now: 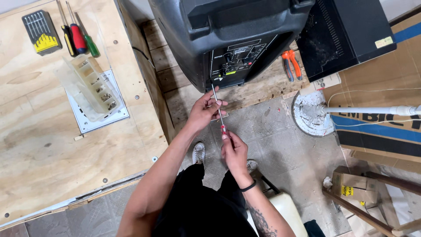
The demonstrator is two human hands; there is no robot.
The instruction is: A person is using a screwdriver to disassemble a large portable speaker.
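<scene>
While we sat before black speaker (228,35), right hand (234,151) held long screwdriver (218,107), grip closed around red handle. Left hand (205,109) pinched metal shaft just above right grip, fingers narrow on it. Screwdriver tip met lower edge of speaker's control panel (234,59), straight above both grips. Orange pliers (291,63) lay on wooden pallet (250,94), up and right of grips. Far left, plywood desk (39,131) carried clear parts organizer (93,85), three spare screwdrivers (78,37), bit set (41,33).
</scene>
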